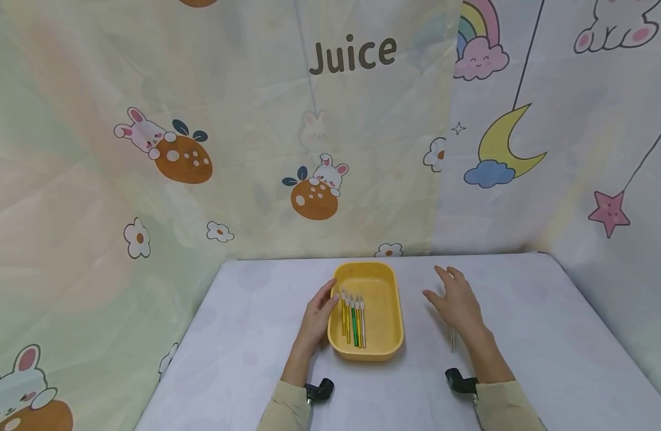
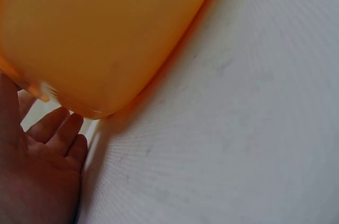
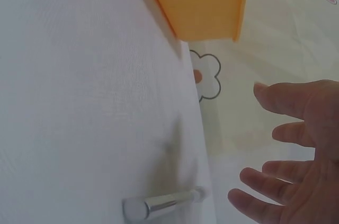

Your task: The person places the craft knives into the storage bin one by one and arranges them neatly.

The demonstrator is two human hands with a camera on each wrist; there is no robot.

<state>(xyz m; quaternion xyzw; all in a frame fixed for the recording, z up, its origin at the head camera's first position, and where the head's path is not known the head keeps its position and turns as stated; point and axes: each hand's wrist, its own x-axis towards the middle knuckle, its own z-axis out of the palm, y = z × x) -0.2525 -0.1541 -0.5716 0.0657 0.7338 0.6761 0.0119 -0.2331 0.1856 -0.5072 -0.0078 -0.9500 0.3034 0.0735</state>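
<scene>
A yellow plastic tray (image 1: 383,311) with rounded corners stands on the table. My left hand (image 1: 314,321) grips its left rim, the thumb over the edge and the fingers along the outside. Several slim pencil-like sticks (image 1: 354,323) lie side by side in the tray's left half, yellow, green and silvery with pale pointed tips. Off to the tray's right, my right hand (image 1: 460,305) is raised over the table with fingers spread, holding nothing. Below it lies a shiny silvery tube (image 3: 170,203), partly hidden by the wrist in the head view.
A white cloth covers the table (image 1: 255,311). Behind it hangs a printed curtain (image 1: 244,149) with rabbits, fruit and flowers, meeting the table's back edge. A black wrist camera (image 1: 321,390) sits on the left wrist, another (image 1: 461,381) on the right.
</scene>
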